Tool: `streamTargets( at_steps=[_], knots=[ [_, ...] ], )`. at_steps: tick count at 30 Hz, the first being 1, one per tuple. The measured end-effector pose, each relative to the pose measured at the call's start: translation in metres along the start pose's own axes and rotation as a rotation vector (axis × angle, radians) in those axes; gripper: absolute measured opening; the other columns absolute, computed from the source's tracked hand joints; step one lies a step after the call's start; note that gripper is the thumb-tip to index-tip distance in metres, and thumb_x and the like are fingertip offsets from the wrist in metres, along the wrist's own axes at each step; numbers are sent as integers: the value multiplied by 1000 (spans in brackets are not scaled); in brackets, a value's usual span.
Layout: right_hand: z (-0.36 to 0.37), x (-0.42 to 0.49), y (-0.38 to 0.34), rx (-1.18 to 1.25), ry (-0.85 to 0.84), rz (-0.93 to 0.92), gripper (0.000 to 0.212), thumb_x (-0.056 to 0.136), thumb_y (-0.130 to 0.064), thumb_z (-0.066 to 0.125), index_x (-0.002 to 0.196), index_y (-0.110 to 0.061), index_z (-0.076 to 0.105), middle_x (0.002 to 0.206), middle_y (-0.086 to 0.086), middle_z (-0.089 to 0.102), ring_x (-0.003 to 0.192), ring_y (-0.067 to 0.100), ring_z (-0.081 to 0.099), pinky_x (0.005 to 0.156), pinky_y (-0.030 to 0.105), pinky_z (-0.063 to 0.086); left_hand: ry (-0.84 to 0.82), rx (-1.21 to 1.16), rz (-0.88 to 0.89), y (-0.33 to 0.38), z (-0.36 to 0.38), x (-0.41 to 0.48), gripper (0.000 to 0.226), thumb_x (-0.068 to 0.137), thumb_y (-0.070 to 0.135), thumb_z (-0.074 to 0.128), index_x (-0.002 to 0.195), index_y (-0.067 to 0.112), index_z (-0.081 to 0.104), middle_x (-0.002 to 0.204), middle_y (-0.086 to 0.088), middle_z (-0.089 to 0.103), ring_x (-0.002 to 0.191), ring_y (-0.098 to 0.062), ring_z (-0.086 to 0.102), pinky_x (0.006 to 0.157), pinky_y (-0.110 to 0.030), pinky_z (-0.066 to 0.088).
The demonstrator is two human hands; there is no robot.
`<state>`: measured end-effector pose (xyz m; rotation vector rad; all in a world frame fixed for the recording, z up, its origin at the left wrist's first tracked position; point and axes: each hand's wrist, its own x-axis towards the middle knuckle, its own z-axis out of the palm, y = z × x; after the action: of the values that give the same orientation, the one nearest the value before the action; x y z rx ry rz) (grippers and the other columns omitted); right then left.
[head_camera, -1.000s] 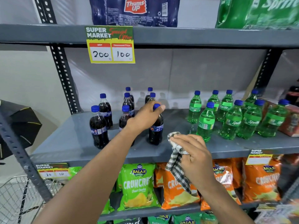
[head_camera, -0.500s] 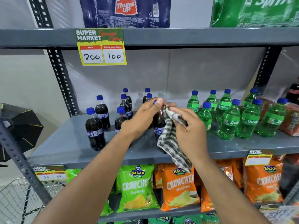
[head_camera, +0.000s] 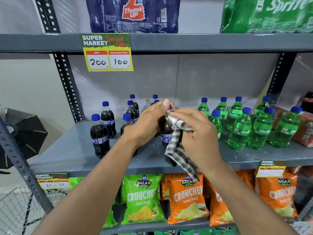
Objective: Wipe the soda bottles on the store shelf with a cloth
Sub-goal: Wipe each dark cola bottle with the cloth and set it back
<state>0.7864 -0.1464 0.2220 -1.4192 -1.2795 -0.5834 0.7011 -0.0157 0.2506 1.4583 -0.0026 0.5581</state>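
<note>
Head view: left hand (head_camera: 145, 122) wraps around the neck of a dark cola bottle (head_camera: 166, 133), thumb and fingers closed up by its blue cap. Right hand (head_camera: 198, 133) pinches a black-and-white checked cloth (head_camera: 179, 146) against the bottle's shoulder, the loose end hanging down past the edge of the grey shelf (head_camera: 67, 150). The held bottle sits between both hands, near the shelf's front. Left of the left hand stand more cola bottles (head_camera: 100, 136); right of the right hand stand green Sprite bottles (head_camera: 240, 131). Below the hands, chip bags (head_camera: 144, 197) fill the lower shelf.
</note>
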Motion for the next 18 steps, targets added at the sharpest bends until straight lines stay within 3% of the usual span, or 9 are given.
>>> streamTargets(
  at_steps=[2, 4, 6, 8, 11, 14, 16, 18],
  knots=[
    [0, 0, -4, -19, -30, -42, 52, 74, 15, 49, 110, -11, 75, 113, -3, 68, 107, 24, 57, 97, 30, 47, 2, -30, 15, 1, 1, 0, 31, 105, 36, 41, 94, 11, 56, 98, -9, 71, 92, -27, 67, 82, -40, 51],
    [0, -6, -9, -87, -161, -214, 39, 82, 0, 46, 108, -8, 74, 113, -3, 67, 105, 24, 54, 97, 27, 45, 4, -50, 32, 3, 2, -1, 31, 107, 32, 37, 94, 10, 54, 123, -21, 70, 116, -33, 66, 93, -39, 53],
    [1, -15, -10, -229, -309, -415, 36, 89, -9, 42, 106, -7, 74, 110, -1, 69, 103, 26, 57, 93, 39, 48, 19, -28, 41, 5, 3, -3, 31, 108, 28, 34, 93, 10, 53, 130, -28, 64, 124, -32, 63, 101, -35, 51],
    [1, -19, -6, -289, -344, -522, 33, 94, -9, 43, 106, -8, 74, 109, -2, 71, 103, 27, 58, 89, 42, 48, 35, -3, 55, 5, 2, -4, 29, 109, 27, 33, 97, 7, 51, 129, -29, 64, 124, -32, 63, 106, -36, 49],
    [-1, -14, -3, -115, -200, -350, 38, 83, 0, 46, 106, -8, 76, 109, -1, 72, 103, 24, 53, 94, 33, 46, 39, -24, 52, 5, 0, -6, 30, 108, 29, 33, 105, 5, 50, 129, -28, 65, 120, -33, 65, 101, -39, 52],
    [0, -6, 1, 31, 3, -38, 49, 75, 14, 52, 108, -12, 77, 112, -1, 72, 106, 26, 59, 92, 39, 50, 35, -55, 41, 7, 4, -9, 31, 107, 31, 34, 101, 5, 51, 125, -22, 69, 106, -30, 71, 87, -40, 58],
    [1, -10, -2, -32, -26, -80, 55, 70, 21, 55, 111, -11, 76, 114, -1, 71, 105, 24, 56, 94, 33, 48, 51, -71, 55, 7, 6, -9, 32, 108, 30, 34, 96, 6, 52, 127, -25, 67, 114, -31, 68, 93, -40, 56],
    [4, -25, -5, -183, -160, -335, 43, 81, 13, 51, 111, -7, 74, 115, 0, 72, 103, 25, 52, 94, 29, 44, 66, -83, 75, 6, 6, -8, 32, 108, 28, 33, 93, 9, 53, 129, -30, 64, 123, -35, 64, 103, -40, 51]
  ],
)
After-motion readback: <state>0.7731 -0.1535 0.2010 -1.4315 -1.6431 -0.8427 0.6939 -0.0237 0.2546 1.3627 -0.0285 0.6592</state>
